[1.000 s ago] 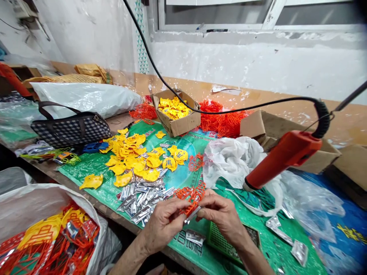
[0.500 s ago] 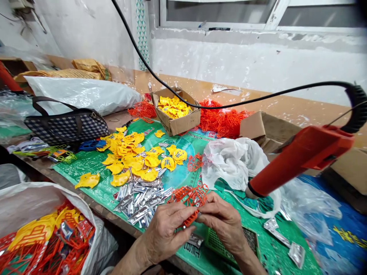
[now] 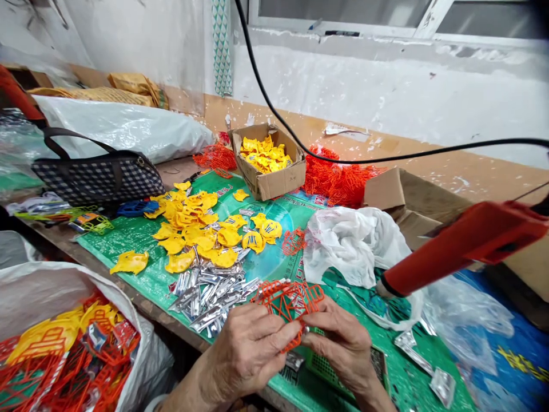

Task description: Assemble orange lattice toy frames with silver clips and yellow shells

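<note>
1. Gripping thin-barred orange plastic lattice from both sides, curling left hand and right hand closed around its near edges.
2. Holding it above the tabletop, sticking out beyond the fingertips.
3. Facing smooth, curved yellow pieces and shiny, flat silver strips, heaped beyond left hand.
4. Keeping right hand partly over a perforated green basket.

Navy-and-white checked bag, yellow pieces, orange lattice piece, green sheet, red-orange tool
</note>
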A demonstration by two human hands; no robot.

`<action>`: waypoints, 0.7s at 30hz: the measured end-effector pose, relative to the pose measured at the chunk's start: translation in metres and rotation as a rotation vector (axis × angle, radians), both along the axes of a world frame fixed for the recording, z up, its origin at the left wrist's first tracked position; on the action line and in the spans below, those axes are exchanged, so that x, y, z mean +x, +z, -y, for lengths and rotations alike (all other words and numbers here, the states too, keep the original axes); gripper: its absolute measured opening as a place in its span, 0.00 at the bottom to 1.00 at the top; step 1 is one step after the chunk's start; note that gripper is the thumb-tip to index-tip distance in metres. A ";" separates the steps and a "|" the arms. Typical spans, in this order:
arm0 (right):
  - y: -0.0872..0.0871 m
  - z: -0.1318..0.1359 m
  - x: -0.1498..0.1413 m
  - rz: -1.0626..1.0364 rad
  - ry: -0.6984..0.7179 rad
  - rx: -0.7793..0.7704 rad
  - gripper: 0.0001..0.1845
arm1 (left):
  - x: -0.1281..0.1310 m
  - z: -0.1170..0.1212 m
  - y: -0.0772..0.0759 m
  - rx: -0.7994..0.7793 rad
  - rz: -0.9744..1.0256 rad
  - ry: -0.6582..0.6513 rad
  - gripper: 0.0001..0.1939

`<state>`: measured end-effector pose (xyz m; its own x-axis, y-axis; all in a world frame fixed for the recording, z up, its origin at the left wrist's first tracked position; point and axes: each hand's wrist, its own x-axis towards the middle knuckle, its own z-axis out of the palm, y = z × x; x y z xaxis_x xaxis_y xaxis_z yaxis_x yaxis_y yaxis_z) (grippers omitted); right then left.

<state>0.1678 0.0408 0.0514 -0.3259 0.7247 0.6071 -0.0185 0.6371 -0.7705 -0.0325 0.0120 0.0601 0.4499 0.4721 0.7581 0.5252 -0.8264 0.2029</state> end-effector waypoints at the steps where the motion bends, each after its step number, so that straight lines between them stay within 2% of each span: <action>1: 0.000 0.000 0.000 0.004 0.004 0.012 0.14 | -0.001 0.000 0.000 0.008 -0.016 0.004 0.16; 6: 0.002 0.000 0.002 0.051 0.020 0.070 0.16 | -0.002 -0.001 0.000 0.038 -0.057 0.018 0.14; 12: 0.002 0.000 0.004 0.094 -0.033 0.119 0.18 | -0.001 0.000 0.001 0.050 -0.080 0.034 0.13; 17: 0.002 0.000 0.004 0.105 -0.060 0.122 0.15 | -0.001 -0.001 0.001 0.054 -0.106 0.028 0.15; 21: 0.004 0.001 0.004 0.103 0.002 0.102 0.11 | 0.001 0.000 0.002 0.049 -0.102 0.040 0.15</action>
